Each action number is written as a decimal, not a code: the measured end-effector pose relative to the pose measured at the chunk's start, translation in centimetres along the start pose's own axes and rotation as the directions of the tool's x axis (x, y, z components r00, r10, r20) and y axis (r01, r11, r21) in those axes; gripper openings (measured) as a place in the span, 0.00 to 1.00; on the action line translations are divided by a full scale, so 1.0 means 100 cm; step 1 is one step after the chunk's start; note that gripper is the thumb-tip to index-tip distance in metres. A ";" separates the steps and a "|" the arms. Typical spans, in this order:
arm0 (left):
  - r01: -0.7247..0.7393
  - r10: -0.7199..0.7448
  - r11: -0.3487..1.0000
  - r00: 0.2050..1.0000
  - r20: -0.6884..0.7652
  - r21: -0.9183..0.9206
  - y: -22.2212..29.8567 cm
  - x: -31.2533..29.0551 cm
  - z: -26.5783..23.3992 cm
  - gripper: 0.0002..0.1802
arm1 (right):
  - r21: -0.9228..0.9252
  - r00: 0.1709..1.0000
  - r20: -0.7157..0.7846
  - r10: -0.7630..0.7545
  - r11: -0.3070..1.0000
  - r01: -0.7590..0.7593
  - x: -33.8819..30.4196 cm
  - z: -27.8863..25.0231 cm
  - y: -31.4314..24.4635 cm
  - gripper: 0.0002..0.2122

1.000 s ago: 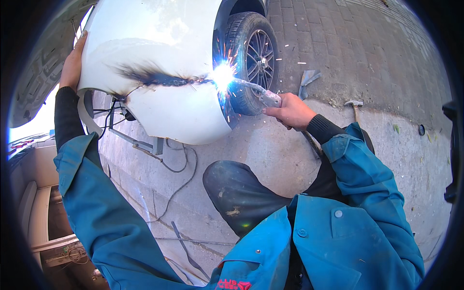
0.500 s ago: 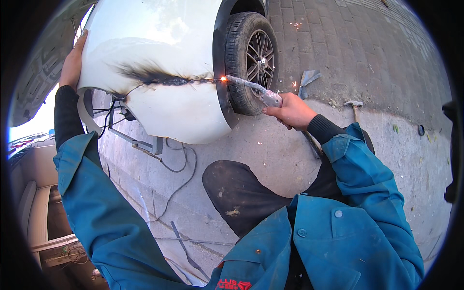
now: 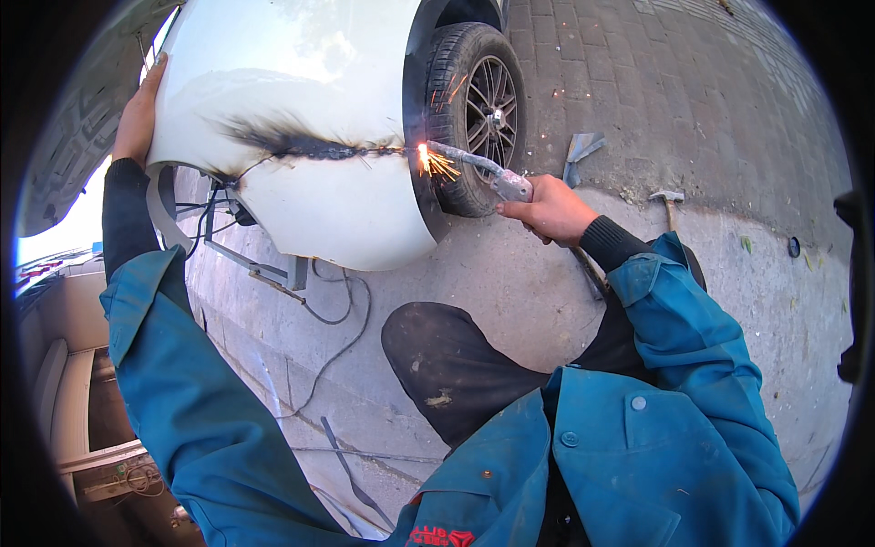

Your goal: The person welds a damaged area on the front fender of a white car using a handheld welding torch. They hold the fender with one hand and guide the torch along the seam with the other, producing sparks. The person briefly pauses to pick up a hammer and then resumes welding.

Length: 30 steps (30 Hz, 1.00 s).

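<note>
My right hand (image 3: 558,211) is closed round the worn, pinkish handle of a welding torch (image 3: 483,165). Its bent neck reaches left to the wheel-arch edge of a white car fender (image 3: 351,210), where a bright orange point throws sparks (image 3: 439,163). From there a blackened, rough seam (image 3: 319,149) runs left across the fender, with soot fanned out above it. At the fender's left edge, my left hand (image 3: 137,123) grips the panel; some of its fingers are hidden behind the edge.
A car wheel (image 3: 492,118) stands right behind the torch tip. A hammer (image 3: 670,202) and a bent metal scrap (image 3: 581,155) lie on the ground to the right. A cable (image 3: 351,337) loops over the concrete below a metal stand (image 3: 260,272). A dark strip (image 3: 351,474) lies nearer me.
The glow at the torch tip has grown brighter, and a spray of orange sparks now falls down and right across the tyre. Both hands hold nearly the same positions.
</note>
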<state>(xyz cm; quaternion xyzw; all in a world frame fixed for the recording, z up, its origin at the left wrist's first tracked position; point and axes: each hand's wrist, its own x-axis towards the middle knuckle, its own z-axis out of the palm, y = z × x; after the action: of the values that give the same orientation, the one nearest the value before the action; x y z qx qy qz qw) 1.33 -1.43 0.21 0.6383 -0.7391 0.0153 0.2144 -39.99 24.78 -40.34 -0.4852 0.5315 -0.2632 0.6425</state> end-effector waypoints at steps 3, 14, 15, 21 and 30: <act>-0.005 0.005 0.999 1.000 0.001 -0.049 0.000 -0.001 0.000 0.52 | 0.032 0.999 -0.003 -0.042 0.999 0.042 0.001 0.000 0.003 0.17; -0.016 0.016 1.000 1.000 -0.008 -0.026 0.004 -0.005 0.001 0.53 | 0.009 1.000 0.003 -0.003 1.000 0.003 0.002 0.000 0.001 0.16; -0.037 0.037 0.999 0.999 -0.004 -0.023 0.004 -0.006 0.001 0.53 | -0.014 1.000 0.002 0.008 1.000 -0.008 0.002 0.000 0.002 0.17; 0.065 -0.065 0.997 0.998 0.003 -0.049 0.007 -0.005 0.000 0.54 | -0.043 1.000 -0.001 0.003 0.999 -0.003 0.002 -0.001 0.003 0.18; 0.015 -0.015 1.000 1.000 -0.017 -0.016 0.000 -0.001 0.001 0.56 | -0.069 1.000 -0.009 0.001 0.998 -0.001 0.001 -0.001 0.001 0.18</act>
<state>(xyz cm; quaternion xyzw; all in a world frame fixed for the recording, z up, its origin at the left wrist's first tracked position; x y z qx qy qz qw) 1.26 -1.36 0.11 0.6421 -0.7325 0.0132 0.2258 -40.09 24.69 -40.43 -0.5057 0.5434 -0.2465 0.6231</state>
